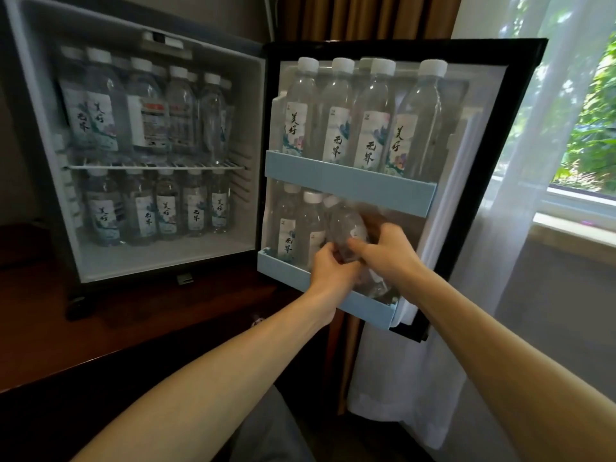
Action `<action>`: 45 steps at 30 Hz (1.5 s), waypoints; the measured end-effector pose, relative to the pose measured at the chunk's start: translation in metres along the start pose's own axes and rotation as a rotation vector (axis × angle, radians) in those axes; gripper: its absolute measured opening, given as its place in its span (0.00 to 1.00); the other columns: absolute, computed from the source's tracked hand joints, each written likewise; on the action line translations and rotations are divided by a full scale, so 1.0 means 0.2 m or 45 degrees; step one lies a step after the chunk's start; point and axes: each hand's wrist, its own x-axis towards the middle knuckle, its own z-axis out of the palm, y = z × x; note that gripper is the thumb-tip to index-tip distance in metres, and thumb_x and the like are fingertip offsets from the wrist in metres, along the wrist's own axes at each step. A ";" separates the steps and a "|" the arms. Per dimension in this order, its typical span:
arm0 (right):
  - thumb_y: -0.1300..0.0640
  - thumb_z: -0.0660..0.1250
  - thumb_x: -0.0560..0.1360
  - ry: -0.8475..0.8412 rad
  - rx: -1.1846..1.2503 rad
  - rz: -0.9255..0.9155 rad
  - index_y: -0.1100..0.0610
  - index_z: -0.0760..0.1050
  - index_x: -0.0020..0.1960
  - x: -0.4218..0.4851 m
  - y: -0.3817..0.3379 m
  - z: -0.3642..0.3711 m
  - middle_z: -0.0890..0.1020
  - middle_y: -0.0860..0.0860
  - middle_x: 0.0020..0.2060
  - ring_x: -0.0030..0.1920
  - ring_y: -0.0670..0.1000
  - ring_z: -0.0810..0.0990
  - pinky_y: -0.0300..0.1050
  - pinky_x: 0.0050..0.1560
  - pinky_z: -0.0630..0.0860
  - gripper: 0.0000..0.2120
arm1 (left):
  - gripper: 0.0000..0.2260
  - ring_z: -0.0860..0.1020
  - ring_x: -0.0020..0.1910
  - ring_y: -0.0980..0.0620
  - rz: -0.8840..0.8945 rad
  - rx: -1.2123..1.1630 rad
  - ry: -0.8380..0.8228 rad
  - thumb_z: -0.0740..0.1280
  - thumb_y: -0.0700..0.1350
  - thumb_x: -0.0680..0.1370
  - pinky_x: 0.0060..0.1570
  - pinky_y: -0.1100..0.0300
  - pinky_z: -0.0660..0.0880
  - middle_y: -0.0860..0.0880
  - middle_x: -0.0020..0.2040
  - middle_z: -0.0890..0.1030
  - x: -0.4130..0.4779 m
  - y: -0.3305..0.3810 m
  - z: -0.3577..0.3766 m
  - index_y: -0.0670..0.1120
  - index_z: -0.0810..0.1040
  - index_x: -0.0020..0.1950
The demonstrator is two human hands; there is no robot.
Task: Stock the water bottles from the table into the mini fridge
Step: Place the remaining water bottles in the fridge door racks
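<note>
Here, I am reaching both bare forearms forward from the near edge of the view toward the open door of the mini fridge. My left hand and right hand are both curling round one clear water bottle, left fingers on its near left side, right fingers wrapping its right side. I am holding it tilted, cap leaning far-left, base lowering behind the pale blue rail of the lower door shelf, probably so the cap is clearing the upper door shelf just above. Two bottles are already standing upright in that lower shelf, just left of the one I am holding, so this looks like the third slot there. The upper door shelf is carrying a full row of upright bottles. Farther left, the fridge's inside is holding bottles packed on the wire rack and on the floor below it. The fridge is sitting on a dark wooden table. At far right, a sheer curtain is hanging before a window.
</note>
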 end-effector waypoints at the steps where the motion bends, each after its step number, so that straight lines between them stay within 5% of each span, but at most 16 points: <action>1: 0.57 0.73 0.77 -0.003 -0.046 0.003 0.51 0.75 0.69 0.01 0.02 0.00 0.84 0.46 0.55 0.56 0.49 0.84 0.50 0.58 0.81 0.21 | 0.15 0.85 0.48 0.51 0.027 0.028 -0.003 0.75 0.37 0.75 0.41 0.62 0.82 0.50 0.51 0.86 0.01 -0.01 0.00 0.48 0.80 0.60; 5: 0.51 0.75 0.76 0.083 -0.102 0.103 0.53 0.79 0.60 0.01 0.10 0.02 0.86 0.47 0.48 0.49 0.49 0.86 0.48 0.50 0.83 0.15 | 0.14 0.83 0.49 0.57 0.300 0.437 0.039 0.76 0.46 0.75 0.44 0.62 0.81 0.55 0.49 0.85 0.03 -0.01 -0.06 0.53 0.81 0.60; 9: 0.49 0.74 0.77 0.177 -0.203 0.064 0.56 0.77 0.60 0.00 0.09 0.07 0.84 0.51 0.47 0.46 0.50 0.83 0.37 0.35 0.72 0.16 | 0.15 0.83 0.49 0.53 0.492 0.796 0.154 0.75 0.55 0.75 0.48 0.54 0.81 0.53 0.49 0.85 0.04 0.02 -0.13 0.50 0.82 0.58; 16: 0.51 0.72 0.79 0.219 -0.185 0.009 0.57 0.76 0.56 -0.06 0.06 0.11 0.82 0.49 0.44 0.45 0.48 0.82 0.37 0.38 0.74 0.12 | 0.20 0.82 0.54 0.49 0.725 1.029 0.289 0.75 0.55 0.76 0.51 0.50 0.80 0.51 0.56 0.82 0.03 -0.03 -0.15 0.48 0.79 0.64; 22: 0.45 0.72 0.78 0.228 -0.281 0.028 0.56 0.75 0.60 -0.07 0.05 0.11 0.82 0.50 0.46 0.47 0.51 0.82 0.51 0.49 0.81 0.18 | 0.29 0.81 0.54 0.46 0.786 1.054 0.306 0.77 0.52 0.76 0.52 0.49 0.80 0.48 0.59 0.77 0.01 -0.04 -0.15 0.48 0.70 0.73; 29: 0.50 0.74 0.78 0.235 -0.064 0.095 0.57 0.74 0.63 -0.07 0.05 0.14 0.82 0.50 0.52 0.52 0.50 0.81 0.43 0.50 0.77 0.19 | 0.28 0.80 0.52 0.51 0.811 1.032 0.191 0.77 0.49 0.76 0.52 0.53 0.80 0.51 0.55 0.79 0.04 -0.03 -0.24 0.48 0.69 0.72; 34: 0.48 0.71 0.78 0.470 -0.389 -0.120 0.52 0.71 0.55 -0.13 0.02 0.19 0.79 0.45 0.46 0.44 0.48 0.79 0.46 0.43 0.76 0.12 | 0.19 0.80 0.45 0.59 0.794 0.954 0.100 0.74 0.48 0.79 0.46 0.52 0.82 0.58 0.46 0.78 0.01 -0.04 -0.37 0.50 0.73 0.67; 40: 0.48 0.70 0.77 0.188 -0.412 -0.485 0.48 0.74 0.47 -0.14 -0.22 0.48 0.78 0.42 0.36 0.38 0.43 0.77 0.45 0.37 0.74 0.07 | 0.14 0.81 0.44 0.59 0.780 1.024 0.274 0.70 0.54 0.77 0.43 0.47 0.81 0.56 0.45 0.81 -0.02 0.06 -0.71 0.51 0.75 0.60; 45: 0.48 0.71 0.77 -0.066 -0.242 -0.518 0.46 0.75 0.51 -0.07 -0.41 0.85 0.80 0.41 0.40 0.42 0.42 0.80 0.51 0.46 0.81 0.07 | 0.17 0.81 0.47 0.58 0.610 1.094 0.483 0.72 0.55 0.78 0.47 0.48 0.81 0.58 0.48 0.82 -0.10 0.12 -1.12 0.52 0.75 0.63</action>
